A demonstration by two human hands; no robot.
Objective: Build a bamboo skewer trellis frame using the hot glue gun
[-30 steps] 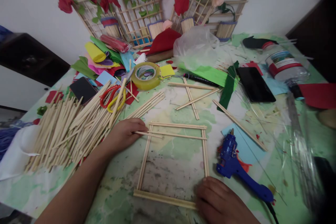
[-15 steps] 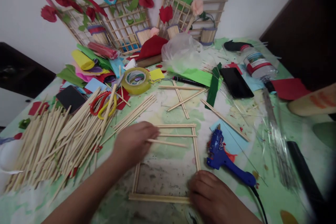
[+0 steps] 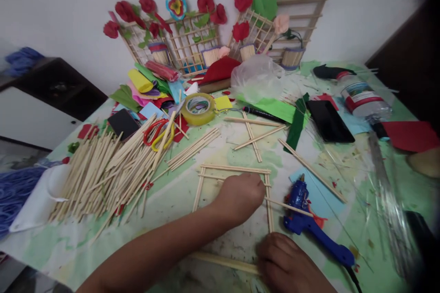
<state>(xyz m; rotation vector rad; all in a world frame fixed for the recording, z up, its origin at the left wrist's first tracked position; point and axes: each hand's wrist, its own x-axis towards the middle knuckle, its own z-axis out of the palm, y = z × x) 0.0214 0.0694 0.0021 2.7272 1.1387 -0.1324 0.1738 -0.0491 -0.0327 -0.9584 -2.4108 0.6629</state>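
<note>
A rectangular frame of thin wooden sticks lies on the table, with one stick laid across just below its top side. My left hand is closed on a loose stick, which passes over the frame's right side and reaches the blue glue gun. At the frame's lower right corner rests my right hand, its fingers curled; what they hold, if anything, is hidden. My left forearm covers part of the frame's left side.
A big pile of sticks with scissors lies left. Behind are yellow tape, coloured paper, a plastic bag and flower-decorated lattices. A phone and bottle stand right.
My left hand has moved right across the frame, carrying the stick over the frame's right side. The view has shifted, showing more of the left. My right hand remains at the lower right corner.
</note>
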